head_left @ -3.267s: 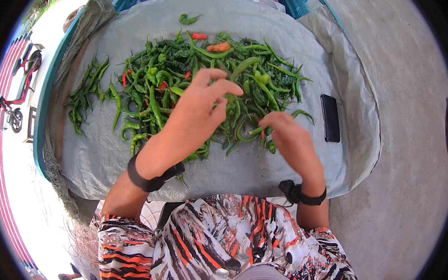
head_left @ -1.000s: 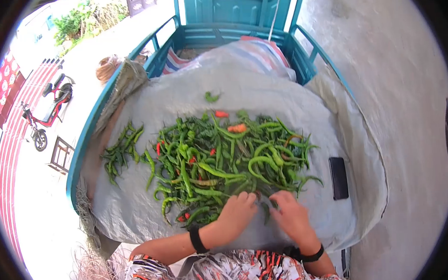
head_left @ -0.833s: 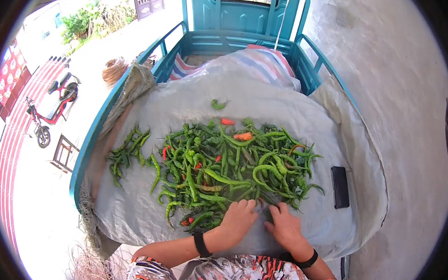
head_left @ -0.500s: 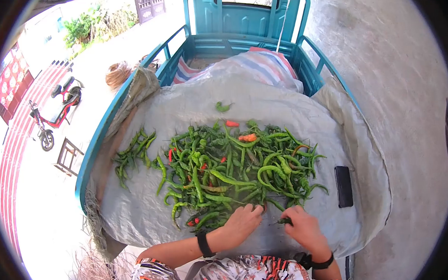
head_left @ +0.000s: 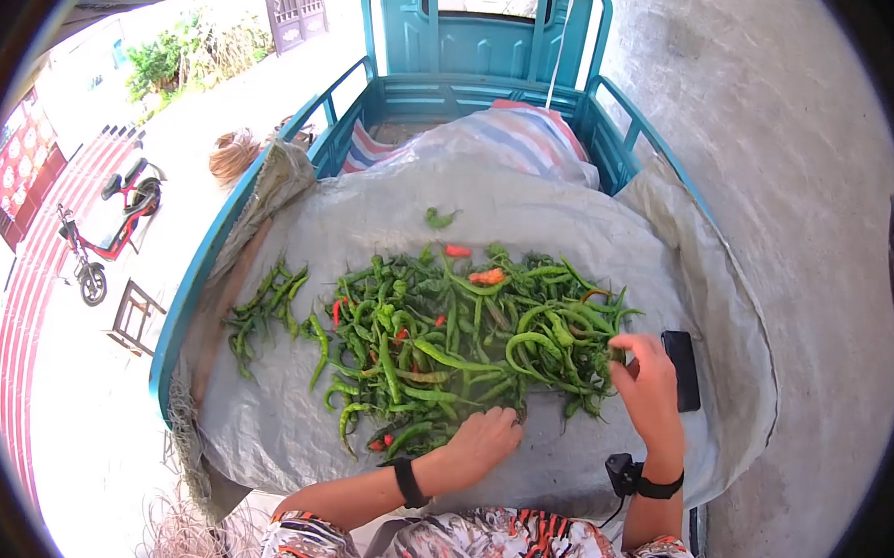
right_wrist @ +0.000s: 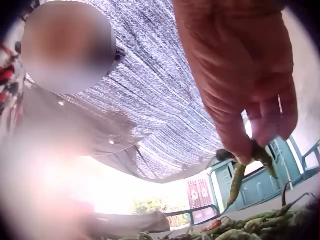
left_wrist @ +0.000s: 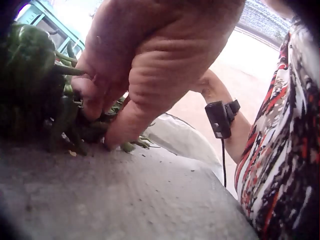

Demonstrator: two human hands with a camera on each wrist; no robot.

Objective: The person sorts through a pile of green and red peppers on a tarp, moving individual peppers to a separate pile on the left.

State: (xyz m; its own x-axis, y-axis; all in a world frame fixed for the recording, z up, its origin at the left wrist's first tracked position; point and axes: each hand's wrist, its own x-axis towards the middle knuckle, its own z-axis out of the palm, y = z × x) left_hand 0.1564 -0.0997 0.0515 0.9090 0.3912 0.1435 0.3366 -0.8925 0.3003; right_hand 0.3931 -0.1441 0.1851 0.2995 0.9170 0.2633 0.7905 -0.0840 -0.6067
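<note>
On the grey tarp (head_left: pixel 522 176) over the cart bed, we sorted green chillies.

At far left a red scooter (head_left: pixel 106 229) stood on the pavement beyond the teal cart rail (head_left: pixel 184 310); a small separate bunch of chillies (head_left: pixel 264 307) lay near that edge. Our left hand (head_left: pixel 484 439) rested with curled fingers at the near rim of the main chilli pile (head_left: pixel 449 329), fingertips touching the tarp and the peppers; whether it gripped one we could not tell. A few red chillies (head_left: pixel 487 275) showed at the far side. Our right hand (head_left: pixel 651 380) pinched a green chilli (right_wrist: pixel 236 184) lifted above the pile's right edge, just beside a black phone (head_left: pixel 680 369). Bare tarp lay near us and to the right, with concrete floor (head_left: pixel 813 213) beyond.
</note>
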